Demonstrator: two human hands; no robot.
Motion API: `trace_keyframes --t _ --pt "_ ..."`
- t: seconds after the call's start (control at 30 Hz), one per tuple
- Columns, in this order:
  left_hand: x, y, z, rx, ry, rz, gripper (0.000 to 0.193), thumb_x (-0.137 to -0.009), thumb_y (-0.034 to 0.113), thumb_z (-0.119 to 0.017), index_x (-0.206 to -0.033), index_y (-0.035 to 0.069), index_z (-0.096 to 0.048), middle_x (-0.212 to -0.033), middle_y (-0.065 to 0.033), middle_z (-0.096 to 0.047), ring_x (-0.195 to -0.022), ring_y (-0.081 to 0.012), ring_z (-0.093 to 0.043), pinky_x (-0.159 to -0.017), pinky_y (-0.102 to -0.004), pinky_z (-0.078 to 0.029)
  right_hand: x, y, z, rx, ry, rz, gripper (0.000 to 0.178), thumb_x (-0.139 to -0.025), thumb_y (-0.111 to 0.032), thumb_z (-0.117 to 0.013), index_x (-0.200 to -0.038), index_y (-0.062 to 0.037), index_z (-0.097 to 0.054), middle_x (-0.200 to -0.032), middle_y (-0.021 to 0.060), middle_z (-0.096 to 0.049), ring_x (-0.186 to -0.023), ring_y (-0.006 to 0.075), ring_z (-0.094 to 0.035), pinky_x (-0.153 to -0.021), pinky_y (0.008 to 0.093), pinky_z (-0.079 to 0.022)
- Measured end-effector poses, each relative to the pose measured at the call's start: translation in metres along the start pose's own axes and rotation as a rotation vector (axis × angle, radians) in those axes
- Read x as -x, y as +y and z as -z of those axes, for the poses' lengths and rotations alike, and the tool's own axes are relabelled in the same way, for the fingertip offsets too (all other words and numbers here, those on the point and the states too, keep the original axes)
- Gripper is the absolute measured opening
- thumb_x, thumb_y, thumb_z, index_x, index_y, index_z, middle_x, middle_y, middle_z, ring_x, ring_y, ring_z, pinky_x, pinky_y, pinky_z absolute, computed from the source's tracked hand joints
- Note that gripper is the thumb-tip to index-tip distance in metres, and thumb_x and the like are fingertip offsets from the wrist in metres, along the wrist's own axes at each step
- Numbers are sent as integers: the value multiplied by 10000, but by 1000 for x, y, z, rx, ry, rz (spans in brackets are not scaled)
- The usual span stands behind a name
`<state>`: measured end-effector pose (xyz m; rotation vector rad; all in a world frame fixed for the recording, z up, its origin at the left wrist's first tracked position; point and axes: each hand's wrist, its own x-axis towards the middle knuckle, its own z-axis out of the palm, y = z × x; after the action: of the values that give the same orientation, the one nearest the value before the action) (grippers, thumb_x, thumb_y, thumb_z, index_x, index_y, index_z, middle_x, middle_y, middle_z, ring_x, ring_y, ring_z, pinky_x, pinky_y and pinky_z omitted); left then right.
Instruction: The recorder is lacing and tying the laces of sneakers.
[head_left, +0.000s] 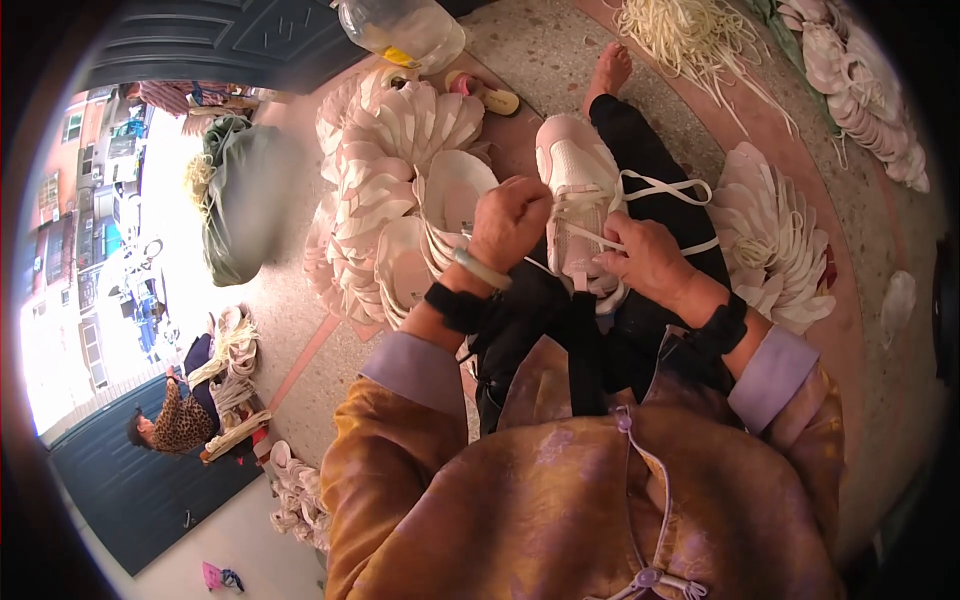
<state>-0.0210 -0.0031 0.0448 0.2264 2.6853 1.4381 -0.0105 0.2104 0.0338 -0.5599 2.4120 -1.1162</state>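
A white sneaker rests across my black-trousered legs, toe pointing away from me. Pale flat shoelace runs through its eyelets and loops out to the right. My right hand is closed over the shoe's right side, pinching a strand of the lace near the tongue. Beside the shoe's left edge, my left hand is closed in a fist; its fingertips are turned from view, so what it holds is hidden. A bracelet and a black wristband circle my left wrist, and another black band my right.
Many pale shoe uppers lie heaped at my left, with another pile at my right. Loose laces lie far ahead. A clear plastic jug and a sandal stand beyond. Another person sits at far left.
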Motion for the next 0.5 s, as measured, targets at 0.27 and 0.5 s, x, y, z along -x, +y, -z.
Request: trace_keyframes --t 0.27,0.5 --pt "21 -3 -19 -18 -13 149 224 -670 120 -663 -870 33 -609 -687 -53 -551 -572 -146 -536 -543 -271 -447 -1 -1 -1 -1 10 -3 254 -682 -145 -663 -820 -34 -481 -730 151 -610 -733 353 -596 -648 425 -465" --pt "21 -19 -24 170 8 36 113 -716 10 -647 -819 11 -600 -701 -23 -528 -644 -93 -513 -593 -238 -433 -2 2 -4 -27 7 1 238 -680 -148 -647 -812 -38 -482 -717 149 -608 -724 353 -595 -644 427 -465"
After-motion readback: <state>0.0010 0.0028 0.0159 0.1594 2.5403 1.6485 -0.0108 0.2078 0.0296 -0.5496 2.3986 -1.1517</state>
